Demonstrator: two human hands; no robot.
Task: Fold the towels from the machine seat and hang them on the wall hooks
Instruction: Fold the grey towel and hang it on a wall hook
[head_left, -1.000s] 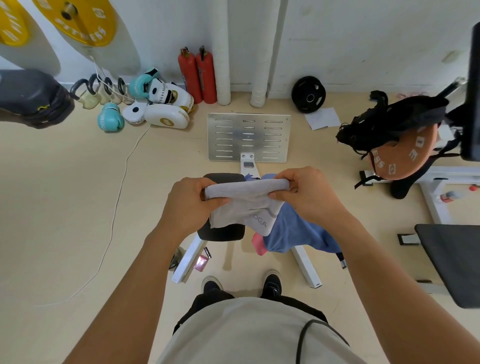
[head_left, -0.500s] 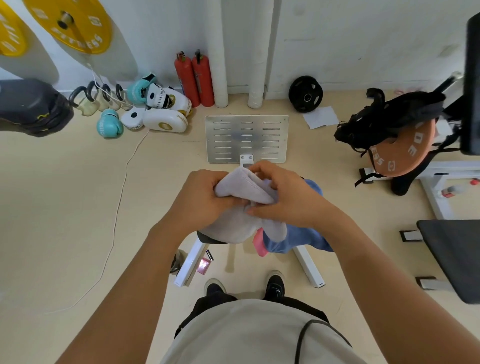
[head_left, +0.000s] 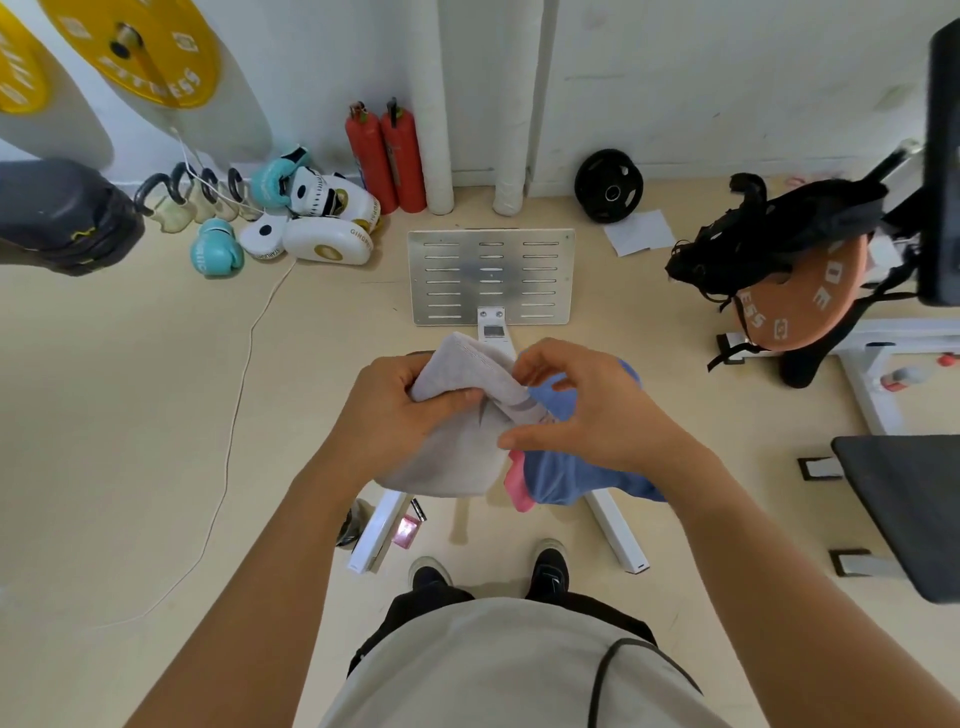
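A grey towel (head_left: 457, 452), folded into a small bundle, is gripped in my left hand (head_left: 387, 415) above the machine seat. My right hand (head_left: 602, 415) curves beside the towel's right edge with its fingers apart; the thumb and a fingertip just touch the cloth. A blue towel (head_left: 571, 475) and a pink towel (head_left: 519, 493) lie in a heap under my right hand, hanging over the seat. The seat itself is hidden by the towels and my hands. No wall hooks are in view.
The machine's white legs (head_left: 615, 525) and metal footplate (head_left: 491, 275) stand in front of my feet. Boxing gloves and pads (head_left: 322, 228), two red extinguishers (head_left: 387, 156) and a black plate (head_left: 609, 185) line the wall. A black bench (head_left: 914, 514) is at right.
The towel went from stretched between both hands to folded over into my left hand. My right hand has since loosened its hold and opened beside the bundle.
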